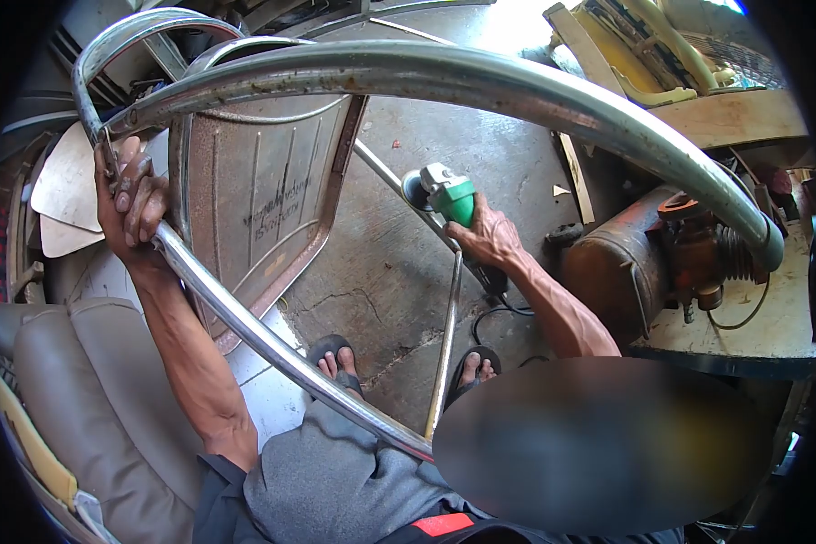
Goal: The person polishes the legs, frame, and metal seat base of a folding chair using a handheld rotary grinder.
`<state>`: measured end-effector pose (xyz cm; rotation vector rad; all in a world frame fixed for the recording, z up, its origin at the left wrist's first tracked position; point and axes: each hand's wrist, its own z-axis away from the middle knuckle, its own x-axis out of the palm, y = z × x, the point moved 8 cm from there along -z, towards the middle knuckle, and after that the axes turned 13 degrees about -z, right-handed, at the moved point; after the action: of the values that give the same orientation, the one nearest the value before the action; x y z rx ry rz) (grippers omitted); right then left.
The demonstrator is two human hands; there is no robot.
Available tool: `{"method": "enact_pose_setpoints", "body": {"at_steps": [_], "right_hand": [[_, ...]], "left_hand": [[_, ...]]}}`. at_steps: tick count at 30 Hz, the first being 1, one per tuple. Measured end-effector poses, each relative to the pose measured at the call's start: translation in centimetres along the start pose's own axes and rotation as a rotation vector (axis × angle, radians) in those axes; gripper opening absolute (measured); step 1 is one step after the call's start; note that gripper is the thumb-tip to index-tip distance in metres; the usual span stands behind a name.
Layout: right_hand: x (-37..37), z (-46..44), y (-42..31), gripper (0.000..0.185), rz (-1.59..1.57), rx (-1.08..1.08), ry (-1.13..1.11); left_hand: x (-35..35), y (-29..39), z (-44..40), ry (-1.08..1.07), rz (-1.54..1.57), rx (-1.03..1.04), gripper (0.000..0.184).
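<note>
A bent metal tube chair frame (354, 72) arches across the view, its lower tube coming down toward my lap. My left hand (134, 195) is wrapped round the frame at the upper left, where tubes meet. In my right hand (490, 236) is a green angle grinder (458, 201) with a silver head. Its disc (415, 189) is at a thinner straight tube of the frame; whether they touch I cannot tell. A rusty-edged metal seat panel (267, 190) with faded stencilled lettering hangs within the frame on the left.
A rusty cylindrical tank (612, 263) with a compressor head (698, 245) stands at the right. Wooden scraps (716, 118) are stacked behind it. A dark cable (494, 313) runs along the concrete floor by my sandalled feet (340, 358). Grey padded cushions (109, 399) lie at the left.
</note>
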<state>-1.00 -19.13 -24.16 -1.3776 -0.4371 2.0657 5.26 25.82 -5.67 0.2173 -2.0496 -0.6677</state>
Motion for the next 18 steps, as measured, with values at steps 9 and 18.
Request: {"method": "enact_pose_setpoints", "body": {"at_steps": [9,18], "right_hand": [[-1.4,6.7,8.5,0.084,-0.046,0.206,0.026],[0.0,-0.2,0.5,0.086,-0.157,0.017,-0.016]], "left_hand": [[1.1,-0.2,0.1,0.016,-0.005,0.019,0.042],[0.8,-0.1,-0.1,-0.023,0.033,-0.009,0.041]]}}
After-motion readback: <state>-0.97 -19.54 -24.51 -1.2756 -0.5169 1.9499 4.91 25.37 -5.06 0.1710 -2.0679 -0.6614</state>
